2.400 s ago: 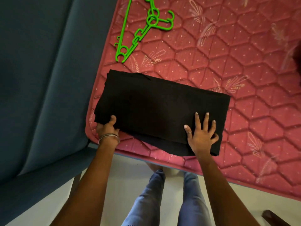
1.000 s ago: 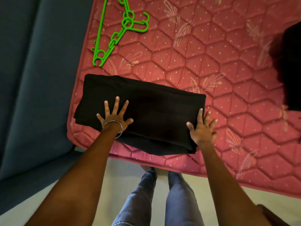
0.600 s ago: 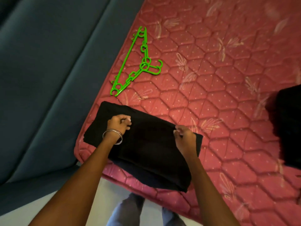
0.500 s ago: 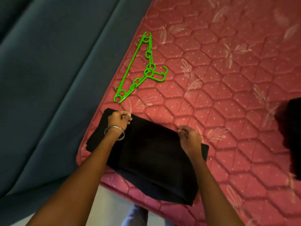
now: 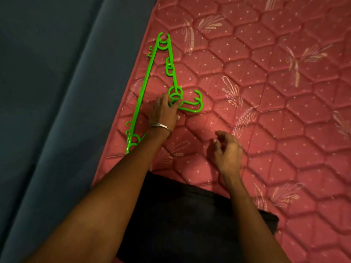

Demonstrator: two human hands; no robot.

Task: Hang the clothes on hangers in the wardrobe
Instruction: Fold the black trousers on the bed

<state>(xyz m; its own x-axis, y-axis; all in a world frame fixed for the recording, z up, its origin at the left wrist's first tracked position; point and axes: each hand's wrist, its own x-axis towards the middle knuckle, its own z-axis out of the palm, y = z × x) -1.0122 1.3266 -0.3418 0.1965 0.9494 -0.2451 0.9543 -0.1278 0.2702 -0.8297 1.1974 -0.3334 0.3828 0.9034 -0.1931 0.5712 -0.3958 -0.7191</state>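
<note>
Nearest the camera, a folded black garment (image 5: pixel 182 221) is laid flat at the near edge of a pink quilted mattress (image 5: pixel 266 114), partly covered by both forearms. Just beyond it, the right hand (image 5: pixel 227 149) is held over the mattress with its fingers loosely curled; nothing is held in it. Farther out, the left hand (image 5: pixel 164 111), with a metal bangle (image 5: pixel 159 126) worn at the wrist, is placed on a green plastic hanger (image 5: pixel 152 82), its fingers curled round the ringed neck below the hook. The hanger is laid flat along the mattress's left edge, beside a dark blue padded surface (image 5: pixel 57 92).
</note>
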